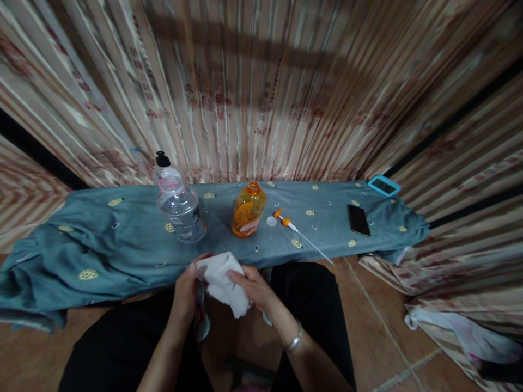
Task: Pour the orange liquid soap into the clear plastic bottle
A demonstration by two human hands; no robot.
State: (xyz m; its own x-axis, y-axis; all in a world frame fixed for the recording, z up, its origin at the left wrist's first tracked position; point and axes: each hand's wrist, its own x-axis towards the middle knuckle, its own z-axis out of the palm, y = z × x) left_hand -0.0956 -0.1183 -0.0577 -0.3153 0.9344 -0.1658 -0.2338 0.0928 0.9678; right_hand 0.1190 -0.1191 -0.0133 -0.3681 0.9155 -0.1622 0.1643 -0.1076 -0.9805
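Between my hands, in front of the table's near edge, is a white tissue (224,283), crumpled and partly folded. My left hand (188,284) grips its left side, and my right hand (254,286) pinches its right side with the thumb on top. Beyond them stands an uncapped orange bottle (248,211) with a label. To its right lies an orange pump head (286,220) with a long pale tube, beside a small white disc (271,221). A clear plastic bottle (182,215) stands left of the orange one.
Behind the clear bottle is another bottle with a black cap (162,159). A black phone (359,220) and a blue-framed device (384,185) lie at the right. The narrow table wears a green patterned cloth (134,218); curtains (253,92) hang close behind it.
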